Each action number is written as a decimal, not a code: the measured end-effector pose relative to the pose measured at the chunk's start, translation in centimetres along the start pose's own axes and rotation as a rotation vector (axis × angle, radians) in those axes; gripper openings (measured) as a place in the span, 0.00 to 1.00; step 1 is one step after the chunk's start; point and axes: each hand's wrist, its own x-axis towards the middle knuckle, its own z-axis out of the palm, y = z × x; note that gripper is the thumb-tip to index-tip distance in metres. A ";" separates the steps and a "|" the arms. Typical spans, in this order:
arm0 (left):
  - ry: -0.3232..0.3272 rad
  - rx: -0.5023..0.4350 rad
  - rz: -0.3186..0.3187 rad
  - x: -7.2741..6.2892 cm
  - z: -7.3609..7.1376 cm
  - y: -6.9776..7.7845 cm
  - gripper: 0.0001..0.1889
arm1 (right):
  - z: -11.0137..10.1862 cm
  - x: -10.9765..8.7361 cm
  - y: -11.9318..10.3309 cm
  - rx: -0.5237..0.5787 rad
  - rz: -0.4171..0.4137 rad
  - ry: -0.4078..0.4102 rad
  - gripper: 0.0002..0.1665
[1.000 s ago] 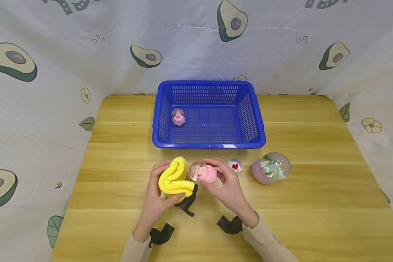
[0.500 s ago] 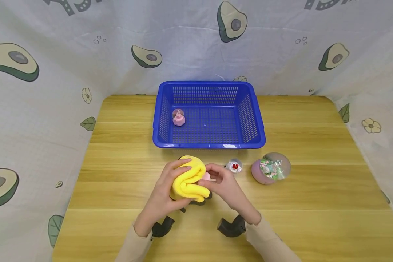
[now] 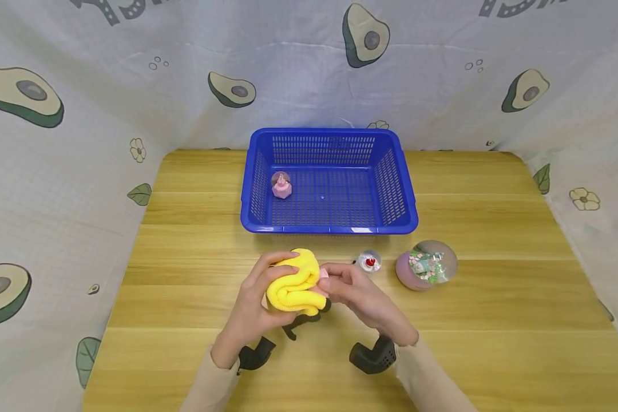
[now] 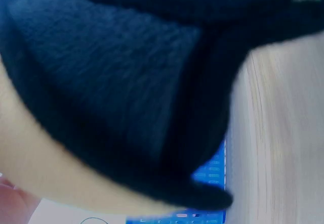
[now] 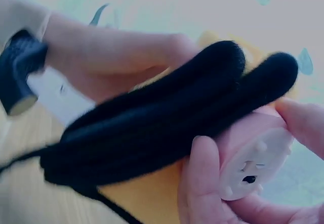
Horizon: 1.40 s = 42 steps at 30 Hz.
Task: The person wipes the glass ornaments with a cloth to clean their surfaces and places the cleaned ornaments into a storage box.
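My left hand (image 3: 254,294) grips a folded yellow cloth (image 3: 293,289) with black parts in front of the basket. My right hand (image 3: 357,297) holds a small snow globe by its pink base (image 3: 323,280), its dome hidden in the folds. The right wrist view shows the white underside of the globe's base (image 5: 255,166) between thumb and fingers, beside the cloth's black edge (image 5: 152,118). Dark fabric (image 4: 111,67) fills much of the left wrist view.
Behind the hands stands a blue plastic basket (image 3: 329,229), with another pink snow globe (image 3: 281,186) at its left. On the wooden table (image 3: 494,309), a small clear globe with a red centre (image 3: 369,261) and a large lilac-based snow globe (image 3: 424,265) stand to the right.
The cloth and the pink snow globe have come together, the cloth moving right to cover the dome. Over the last half second both hands shift only slightly.
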 end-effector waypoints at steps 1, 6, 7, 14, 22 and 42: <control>0.012 -0.018 -0.010 0.0 0.0 -0.1 0.32 | 0.1 -0.1 -0.2 -0.030 -0.005 0.009 0.25; 0.042 -0.088 -0.089 0.1 -0.3 -0.2 0.29 | 1.1 -0.4 -0.8 -0.216 -0.080 0.100 0.26; 0.047 -0.101 -0.110 0.2 -0.4 -0.2 0.29 | 1.3 -0.5 -0.8 -0.267 -0.106 0.121 0.26; 0.069 -0.176 -0.212 0.4 -0.5 -0.3 0.24 | 1.8 -0.5 -0.3 -0.714 -0.471 0.192 0.25; 0.087 -0.327 -0.385 0.2 -0.4 -1.0 0.24 | 1.8 0.4 0.1 -0.982 -0.852 0.226 0.21; 0.071 -0.268 -0.270 0.3 0.0 0.0 0.27 | 0.7 0.7 0.5 -0.752 -0.952 0.235 0.22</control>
